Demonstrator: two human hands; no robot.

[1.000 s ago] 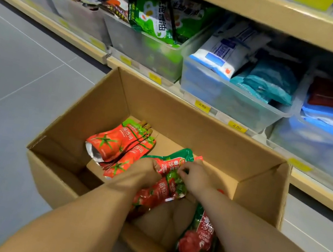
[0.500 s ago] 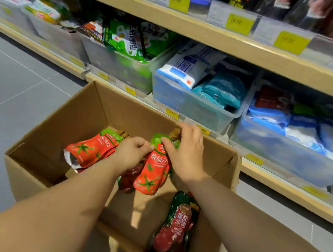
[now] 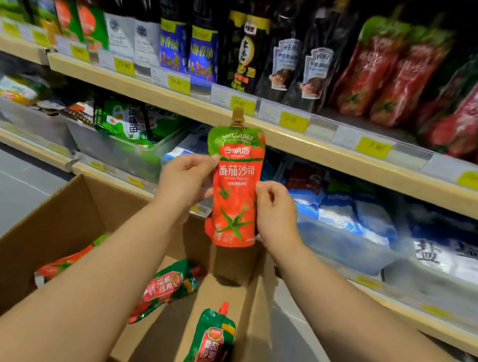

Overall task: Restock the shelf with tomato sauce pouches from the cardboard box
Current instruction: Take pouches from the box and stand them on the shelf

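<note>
Supermarket shelving (image 3: 269, 132) faces you, open brown cardboard box (image 3: 36, 243) near.
Your left hand (image 3: 183, 180) and right hand (image 3: 277, 214) both grasp an upright red-and-green tomato sauce pouch (image 3: 234, 192); seemingly similar pouches (image 3: 386, 75) sit far right.

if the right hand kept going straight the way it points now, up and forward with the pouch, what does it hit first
Probably the front edge of the pale wooden shelf with its yellow price tags, just above the red and green tomato sauce pouch that the right hand and left hand hold. Depth is unclear.
</note>
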